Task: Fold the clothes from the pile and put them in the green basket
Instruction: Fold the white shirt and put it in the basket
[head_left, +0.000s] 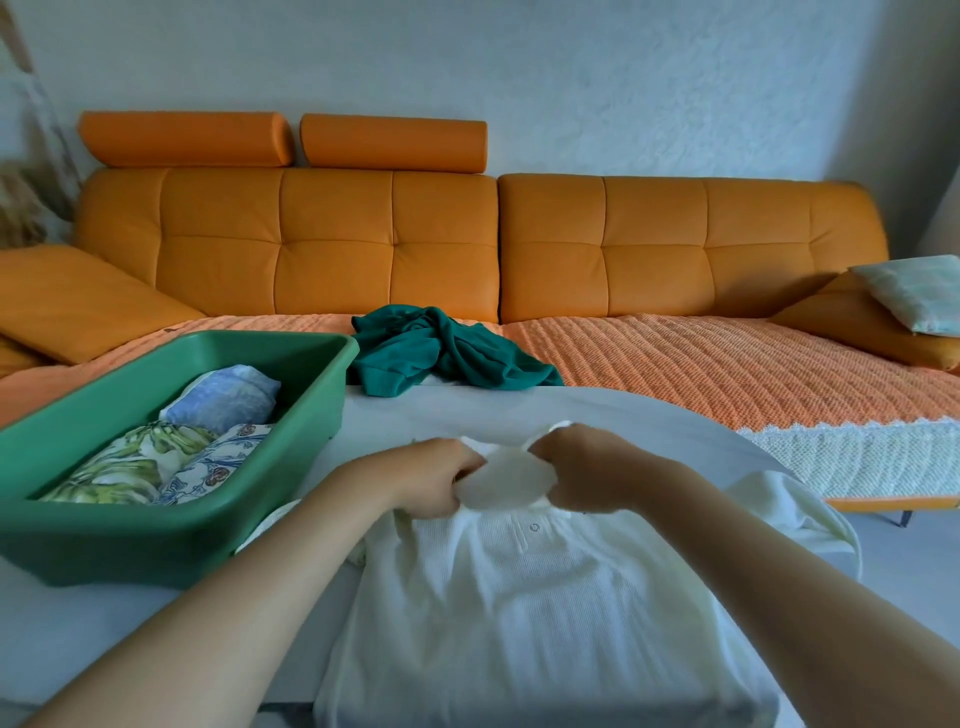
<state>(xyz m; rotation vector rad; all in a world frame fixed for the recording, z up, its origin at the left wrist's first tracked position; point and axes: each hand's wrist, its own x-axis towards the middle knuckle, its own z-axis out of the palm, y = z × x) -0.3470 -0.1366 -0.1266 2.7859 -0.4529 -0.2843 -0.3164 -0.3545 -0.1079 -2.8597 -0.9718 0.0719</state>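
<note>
A white polo shirt (540, 613) lies front-up on the white table (467, 410), its collar towards the sofa. My left hand (441, 478) grips the collar's left side and my right hand (582, 470) grips its right side, the collar bunched between them. The green basket (291, 447) stands on the table at the left, holding three folded pieces: a blue one (223, 397), a green leafy one (130, 460) and a floral one (218, 462). A crumpled dark green garment (447, 351) lies at the table's far edge against the sofa seat.
An orange sofa (389, 249) with a textured orange cover (701, 364) runs behind the table. A pale cushion (914, 291) rests on an orange pillow at the right. Grey floor shows at the lower right.
</note>
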